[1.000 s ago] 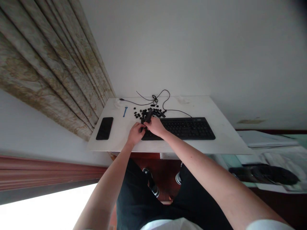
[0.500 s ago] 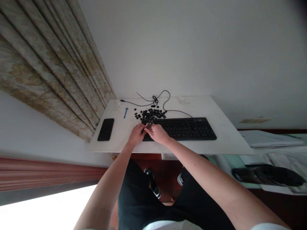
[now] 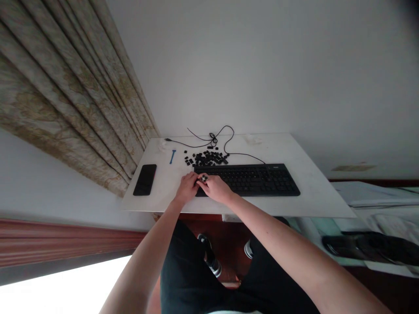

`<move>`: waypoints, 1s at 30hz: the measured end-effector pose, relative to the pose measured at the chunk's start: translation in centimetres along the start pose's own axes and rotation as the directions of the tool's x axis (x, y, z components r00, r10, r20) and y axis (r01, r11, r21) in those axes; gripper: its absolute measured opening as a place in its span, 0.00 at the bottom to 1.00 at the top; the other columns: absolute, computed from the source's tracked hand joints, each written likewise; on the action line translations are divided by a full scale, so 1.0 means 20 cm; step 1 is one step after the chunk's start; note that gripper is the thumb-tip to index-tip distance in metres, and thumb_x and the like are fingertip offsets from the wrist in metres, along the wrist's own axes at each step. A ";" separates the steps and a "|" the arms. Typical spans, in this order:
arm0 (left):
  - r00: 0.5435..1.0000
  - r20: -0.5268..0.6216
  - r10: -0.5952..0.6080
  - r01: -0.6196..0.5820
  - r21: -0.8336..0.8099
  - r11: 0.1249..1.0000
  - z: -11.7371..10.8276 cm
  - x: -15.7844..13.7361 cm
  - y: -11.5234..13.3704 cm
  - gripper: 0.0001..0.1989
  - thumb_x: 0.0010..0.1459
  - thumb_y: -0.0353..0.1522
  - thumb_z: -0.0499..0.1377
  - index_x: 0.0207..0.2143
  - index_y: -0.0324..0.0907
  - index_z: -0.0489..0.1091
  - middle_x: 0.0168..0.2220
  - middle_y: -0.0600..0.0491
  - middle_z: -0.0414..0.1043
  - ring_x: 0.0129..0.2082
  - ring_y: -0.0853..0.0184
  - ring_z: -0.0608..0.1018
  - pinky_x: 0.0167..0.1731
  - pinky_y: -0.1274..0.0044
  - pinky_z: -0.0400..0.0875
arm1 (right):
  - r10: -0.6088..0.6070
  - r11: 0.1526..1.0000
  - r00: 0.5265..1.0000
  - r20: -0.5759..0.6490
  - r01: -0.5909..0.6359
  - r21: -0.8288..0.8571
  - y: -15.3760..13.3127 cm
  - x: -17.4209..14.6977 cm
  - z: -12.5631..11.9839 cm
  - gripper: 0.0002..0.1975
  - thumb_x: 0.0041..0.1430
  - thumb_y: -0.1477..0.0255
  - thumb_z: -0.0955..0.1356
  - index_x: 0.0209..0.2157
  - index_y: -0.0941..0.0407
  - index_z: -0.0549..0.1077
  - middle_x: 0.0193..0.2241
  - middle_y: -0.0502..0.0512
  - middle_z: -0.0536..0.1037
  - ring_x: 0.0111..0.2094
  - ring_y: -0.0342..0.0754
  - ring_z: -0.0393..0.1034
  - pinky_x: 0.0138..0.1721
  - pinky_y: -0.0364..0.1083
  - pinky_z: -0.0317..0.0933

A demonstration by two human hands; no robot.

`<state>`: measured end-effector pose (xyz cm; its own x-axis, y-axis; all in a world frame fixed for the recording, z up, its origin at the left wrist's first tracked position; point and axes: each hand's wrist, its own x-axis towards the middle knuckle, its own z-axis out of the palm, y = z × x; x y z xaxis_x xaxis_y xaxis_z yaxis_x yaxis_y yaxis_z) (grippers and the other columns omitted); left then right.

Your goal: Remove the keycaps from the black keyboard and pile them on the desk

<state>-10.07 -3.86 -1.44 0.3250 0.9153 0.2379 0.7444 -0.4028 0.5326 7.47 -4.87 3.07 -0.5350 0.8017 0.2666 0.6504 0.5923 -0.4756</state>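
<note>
A black keyboard (image 3: pixel 252 179) lies along the front of the white table, with both hands over its left end. My right hand (image 3: pixel 216 187) is closed on a small dark tool with a pale end (image 3: pixel 204 178), whose exact kind I cannot make out. Beside it, my left hand (image 3: pixel 187 187) has its fingers curled together at the keyboard's left edge, meeting the right fingertips. Whatever the left fingers pinch is hidden. Just behind the keyboard, a heap of loose black keycaps (image 3: pixel 207 158) is spread on the table.
A blue plastic stick tool (image 3: pixel 172 156) lies left of the keycaps. Farther left is a black phone (image 3: pixel 145 179). The keyboard's cable (image 3: pixel 245 154) loops along the back of the table (image 3: pixel 275 146), near the wall. A patterned curtain (image 3: pixel 81 87) hangs at the left.
My right hand has turned the small tool, so its pale end now faces up. Both hands stay close together at the keyboard's left end. The view has shifted slightly.
</note>
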 end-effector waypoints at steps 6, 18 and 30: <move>1.000 0.020 -0.022 0.021 0.026 0.999 0.00 -0.01 0.01 0.11 0.62 0.26 0.54 0.42 0.42 0.74 0.45 0.47 0.74 0.47 0.57 0.74 0.50 0.65 0.65 | -0.093 0.995 0.996 -0.001 0.093 -0.035 0.02 -0.02 0.02 0.10 0.71 0.71 0.62 0.47 0.57 0.72 0.42 0.60 0.81 0.41 0.51 0.78 0.44 0.47 0.68; 1.000 -0.011 0.024 -0.024 -0.011 1.000 0.01 -0.01 0.00 0.10 0.64 0.27 0.55 0.42 0.42 0.75 0.41 0.47 0.73 0.43 0.59 0.73 0.46 0.67 0.67 | -0.041 0.999 0.999 -0.011 0.041 0.032 0.02 -0.02 0.02 0.10 0.71 0.71 0.62 0.46 0.58 0.73 0.40 0.61 0.81 0.43 0.53 0.78 0.46 0.49 0.68; 1.000 0.018 -0.016 0.020 -0.209 0.978 -0.02 0.02 -0.02 0.10 0.63 0.31 0.61 0.46 0.42 0.77 0.37 0.51 0.69 0.38 0.64 0.74 0.43 0.72 0.71 | 0.398 0.908 0.910 0.120 -0.409 0.089 0.03 0.32 -0.11 0.08 0.63 0.72 0.66 0.31 0.60 0.75 0.30 0.64 0.82 0.31 0.52 0.79 0.33 0.44 0.68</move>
<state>-10.43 -3.43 -1.27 0.3236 0.9216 0.2143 0.6126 -0.3767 0.6948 5.57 0.72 6.37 -0.2930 0.9549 -0.0475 0.7613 0.2030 -0.6157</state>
